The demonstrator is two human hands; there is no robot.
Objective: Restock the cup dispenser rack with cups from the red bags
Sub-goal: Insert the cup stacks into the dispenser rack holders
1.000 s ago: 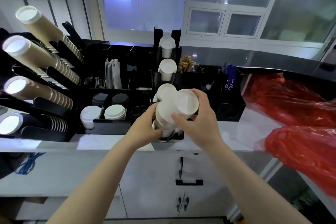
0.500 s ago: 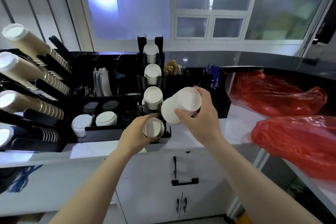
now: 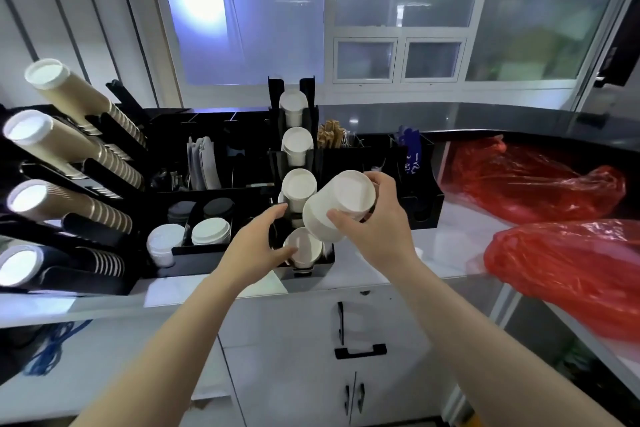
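A black cup dispenser rack (image 3: 275, 166) stands on the counter with white paper cups in its stacked slots. My right hand (image 3: 377, 229) grips two stacks of white cups (image 3: 337, 210), their bottoms facing me, just right of the rack. In the lowest slot sits a short stack of cups (image 3: 304, 248). My left hand (image 3: 256, 246) touches its left side with thumb and fingers spread. Two red bags lie on the counter to the right, a far one (image 3: 530, 178) and a near one (image 3: 568, 270).
A large angled black rack (image 3: 79, 229) at the left holds long stacks of brown ribbed cups. Black organiser trays (image 3: 207, 253) hold lids, sleeves and stirrers. White cabinet doors with black handles (image 3: 360, 350) are below the counter edge.
My left hand has let go of the cups in the lowest slot and opened beside them. My right hand has drawn its two stacks slightly right, away from the rack.
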